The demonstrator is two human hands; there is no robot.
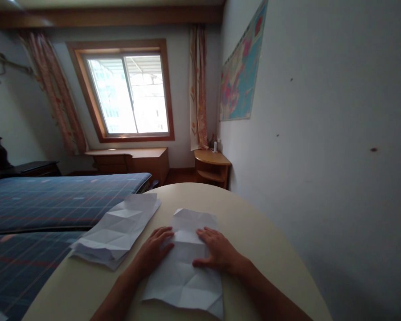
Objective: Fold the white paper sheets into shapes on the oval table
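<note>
A creased white sheet of paper (pixel 183 272) lies on the round cream table (pixel 270 267), its fold lines crossing the surface. On its left edge rests my left hand (pixel 155 249), fingers stretched toward the middle of the sheet. My right hand (pixel 217 252) lies on the right side of the same sheet with thumb and fingers spread apart. Both hands touch the paper from above and neither grips it. To the left, more creased white paper (pixel 120 227) sits in a loose stack near the table's edge.
A bed with a blue plaid cover (pixel 70 196) stands close on the left. The white wall (pixel 337 187) runs along the right, with a map (pixel 240 76) on it. Beyond the table are a wooden corner shelf (pixel 212 157), a desk (pixel 147 154) and a window (pixel 130 93).
</note>
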